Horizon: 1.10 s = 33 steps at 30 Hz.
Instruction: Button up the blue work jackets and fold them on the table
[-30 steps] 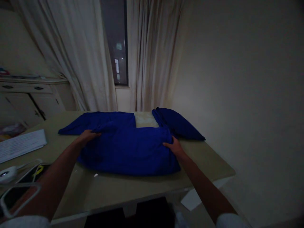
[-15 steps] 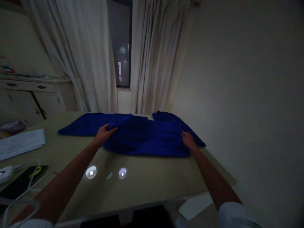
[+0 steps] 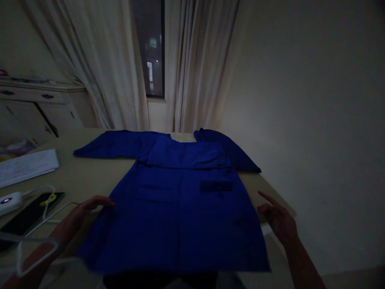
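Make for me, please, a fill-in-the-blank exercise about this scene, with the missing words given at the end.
The long-sleeved cloth garment spread on the pale table is ____ in colour.
The dark window is between two cream ____.
The bare hand nearer to the white printed paper is the person's ____ one.
The small item lying on the flat dark object is ____ in colour.

Missing words: blue; curtains; left; yellow

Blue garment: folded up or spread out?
Mostly spread: the blue garment shows its wide body laid out and a sleeve stretched to the left.
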Tool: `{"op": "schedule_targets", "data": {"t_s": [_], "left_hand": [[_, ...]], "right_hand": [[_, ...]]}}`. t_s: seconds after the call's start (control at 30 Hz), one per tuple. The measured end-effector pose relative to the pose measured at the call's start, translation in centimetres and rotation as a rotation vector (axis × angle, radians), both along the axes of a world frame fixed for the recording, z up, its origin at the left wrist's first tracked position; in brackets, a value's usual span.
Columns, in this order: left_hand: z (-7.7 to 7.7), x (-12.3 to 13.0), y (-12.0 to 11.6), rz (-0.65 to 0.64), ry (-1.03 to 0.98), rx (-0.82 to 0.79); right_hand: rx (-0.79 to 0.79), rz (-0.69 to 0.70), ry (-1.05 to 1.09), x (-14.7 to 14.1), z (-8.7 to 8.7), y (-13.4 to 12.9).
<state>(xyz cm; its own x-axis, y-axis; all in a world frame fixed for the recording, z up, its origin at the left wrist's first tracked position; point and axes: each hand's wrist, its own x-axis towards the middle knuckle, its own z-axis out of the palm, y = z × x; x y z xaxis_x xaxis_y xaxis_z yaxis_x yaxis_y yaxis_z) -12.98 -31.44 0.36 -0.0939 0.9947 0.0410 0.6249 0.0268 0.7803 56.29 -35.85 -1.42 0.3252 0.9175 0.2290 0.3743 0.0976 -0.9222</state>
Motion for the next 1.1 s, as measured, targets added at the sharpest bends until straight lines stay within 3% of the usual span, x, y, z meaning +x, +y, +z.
{"op": "schedule_targets", "data": {"t_s": [0.07, 0.13, 0.3, 0.43, 0.53, 0.63, 0.73, 0.8, 0.93, 1.03, 1.1], "left_hand": [[0.0, 0.4, 0.7, -0.037, -0.043, 0.036], [0.2, 1.9, 2.1, -0.078, 0.077, 0.049], [1.0, 9.2, 7.1, -0.189, 0.641, 0.130], [0.8, 14.4, 11.0, -0.272, 0.728, 0.287], [-0.9, 16.2, 12.6, -0.267, 0.659, 0.346], [-2.8, 16.5, 13.0, -0.266, 0.628, 0.303], [-3.5, 16.4, 12.8, -0.269, 0.622, 0.302], [-3.4, 16.3, 12.6, -0.268, 0.606, 0.313], [-3.1, 16.4, 12.7, -0.261, 0.595, 0.311], [-3.2, 16.4, 12.9, -0.263, 0.597, 0.297], [-3.3, 16.4, 13.0, -0.265, 0.597, 0.293]], "right_hand": [[0.009, -0.005, 0.085, -0.7, 1.3, 0.5], [0.030, 0.013, 0.066, -2.7, 3.0, 2.8], [0.031, 0.220, -0.425, -11.1, 5.5, 12.2], [-0.182, -0.095, -0.789, -15.6, 5.5, 19.3], [-0.330, -0.199, -0.921, -15.7, 5.3, 23.2], [-0.367, -0.227, -0.998, -14.2, 5.4, 25.9], [-0.392, -0.251, -1.031, -12.5, 6.0, 27.9], [-0.434, -0.191, -1.026, -11.7, 6.6, 29.1], [-0.532, 0.078, -0.986, -11.3, 8.4, 31.7], [-0.519, 0.260, -0.962, -13.7, 11.2, 34.2], [-0.428, 0.402, -0.847, -17.1, 14.1, 36.1]]}}
